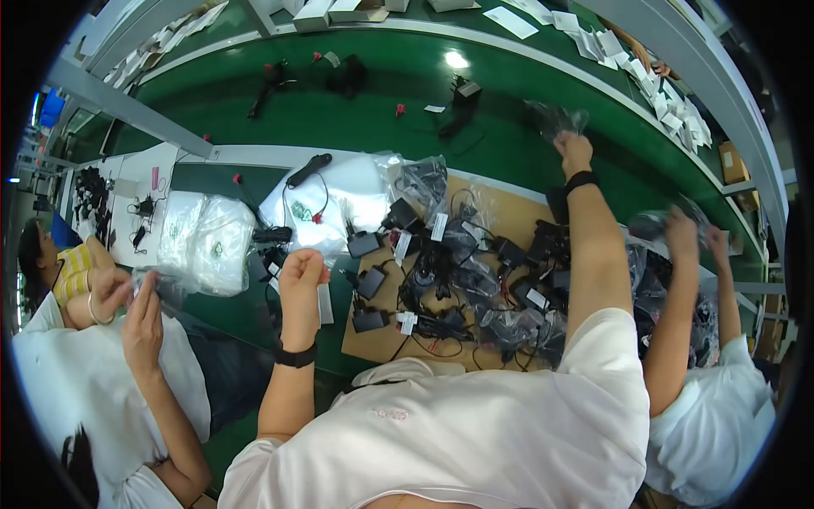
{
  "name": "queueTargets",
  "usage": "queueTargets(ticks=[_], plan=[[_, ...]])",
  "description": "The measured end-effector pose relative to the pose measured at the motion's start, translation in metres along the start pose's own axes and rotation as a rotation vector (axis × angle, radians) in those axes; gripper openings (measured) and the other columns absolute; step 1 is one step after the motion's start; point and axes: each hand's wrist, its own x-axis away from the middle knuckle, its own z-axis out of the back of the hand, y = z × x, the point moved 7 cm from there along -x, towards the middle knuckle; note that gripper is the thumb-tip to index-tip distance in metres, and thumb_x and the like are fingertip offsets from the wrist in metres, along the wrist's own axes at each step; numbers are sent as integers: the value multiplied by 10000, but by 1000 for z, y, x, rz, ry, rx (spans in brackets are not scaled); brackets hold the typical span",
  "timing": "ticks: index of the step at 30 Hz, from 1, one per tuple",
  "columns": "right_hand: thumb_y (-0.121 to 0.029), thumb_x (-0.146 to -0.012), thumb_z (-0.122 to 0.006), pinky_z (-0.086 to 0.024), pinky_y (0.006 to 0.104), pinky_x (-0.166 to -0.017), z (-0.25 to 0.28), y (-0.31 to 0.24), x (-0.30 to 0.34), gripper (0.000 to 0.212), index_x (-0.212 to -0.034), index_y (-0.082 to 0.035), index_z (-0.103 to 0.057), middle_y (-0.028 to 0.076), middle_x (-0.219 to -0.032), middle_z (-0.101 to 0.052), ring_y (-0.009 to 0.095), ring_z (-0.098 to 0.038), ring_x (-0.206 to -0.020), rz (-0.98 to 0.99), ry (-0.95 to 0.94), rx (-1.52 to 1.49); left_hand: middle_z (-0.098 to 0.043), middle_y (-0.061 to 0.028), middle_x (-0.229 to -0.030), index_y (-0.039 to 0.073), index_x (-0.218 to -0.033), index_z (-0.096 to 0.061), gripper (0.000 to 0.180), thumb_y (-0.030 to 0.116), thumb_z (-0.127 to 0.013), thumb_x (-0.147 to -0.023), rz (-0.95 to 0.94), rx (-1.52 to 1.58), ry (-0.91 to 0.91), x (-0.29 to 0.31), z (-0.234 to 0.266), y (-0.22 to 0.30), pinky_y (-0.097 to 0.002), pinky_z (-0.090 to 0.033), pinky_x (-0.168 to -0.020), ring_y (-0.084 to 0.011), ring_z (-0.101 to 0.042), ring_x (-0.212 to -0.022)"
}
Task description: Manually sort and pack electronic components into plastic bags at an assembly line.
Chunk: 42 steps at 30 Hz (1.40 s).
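Observation:
My left hand (302,273) is closed in a fist over the near edge of the bench, with a white strip (326,305) hanging from its fingers. My right hand (575,153) is stretched out far over the green conveyor belt (373,119) and grips a crumpled clear plastic bag (553,119) with something dark inside. Both wrists wear black bands. Between my arms lies a brown cardboard sheet (500,208) covered with black power adapters (366,244) and tangled cables, several with white labels.
A stack of clear bags (212,237) lies left of my left hand. A co-worker's hands (140,310) on the left hold a bag; another co-worker's hand (682,233) on the right lifts one. Loose adapters (462,93) lie on the belt; white cards (670,106) line the far rail.

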Motion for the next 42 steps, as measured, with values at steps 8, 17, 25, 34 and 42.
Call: queueTargets(ticks=[8, 17, 25, 34, 42], plan=[[-232, -638, -721, -395, 426, -864, -25, -178, 70, 583, -1127, -18, -485, 224, -1038, -544, 374, -521, -968, 333, 490, 592, -540, -6, -712, 34, -888, -546, 59, 58, -541, -835, -169, -60, -80, -2, -32, 47, -216, -404, -608, -95, -503, -628], [-417, -737, -549, -399, 485, -856, -226, -125, 6, 641, -1306, -202, -344, 323, -1165, -428, 442, -461, -1036, 31, -260, 604, -493, -47, -624, 37, -737, -574, 168, 141, -583, -605, -1239, -370, -590, 88, -152, 229, -321, -399, -530, -210, -499, -631], [-28, -660, -555, -426, 286, -743, -163, -165, 27, 350, -1008, -59, -532, 90, -923, -553, 203, -541, -847, 172, -216, -268, -475, -33, -643, 23, -889, -597, 136, 49, -513, -786, -902, -1049, -65, 94, -96, 211, -230, -396, -530, -161, -497, -580], [53, -672, -539, -374, 292, -901, -15, -333, 282, 465, -1120, -37, -456, 59, -1123, -461, 179, -467, -1042, 552, -779, -363, -558, -134, -1061, 8, -1099, -468, 364, 230, -593, -839, 107, 693, -732, 9, -182, 73, -308, -403, -856, -193, -534, -944], [-157, -692, -726, -438, 265, -741, 0, -249, 403, 766, -1311, -82, -282, 94, -1048, -525, 153, -515, -910, -413, -808, -1226, -569, -111, -906, 7, -1190, -385, 527, 78, -662, -747, -88, 600, -656, 95, -132, 92, -332, -458, -783, -206, -565, -838]])
